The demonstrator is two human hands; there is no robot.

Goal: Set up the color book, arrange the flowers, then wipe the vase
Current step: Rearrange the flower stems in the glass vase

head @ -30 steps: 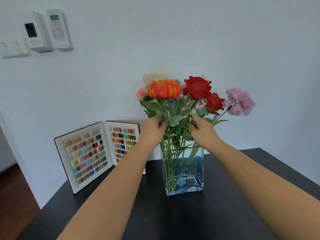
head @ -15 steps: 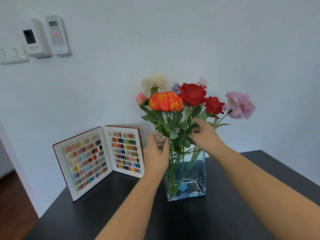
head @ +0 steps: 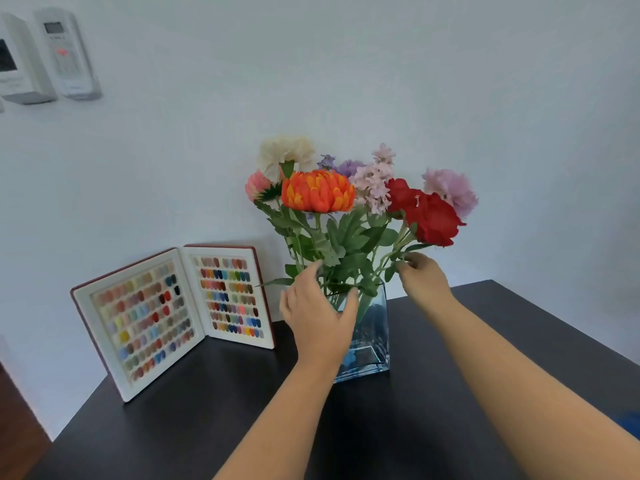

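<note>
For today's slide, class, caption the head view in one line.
Left hand and right hand arrange flowers in a glass vase.

Open red-covered colour swatch book [head: 173, 313] standing upright on the dark worktop [head: 398, 427], left of a square clear glass vase [head: 372, 337] holding mixed artificial flowers [head: 346, 202] with green stems.

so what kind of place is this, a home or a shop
Hard to say; possibly a nail salon or studio corner. A color book of nail swatches stands open on a dark table, beside a glass vase of flowers, with wall-mounted control units above.
</note>
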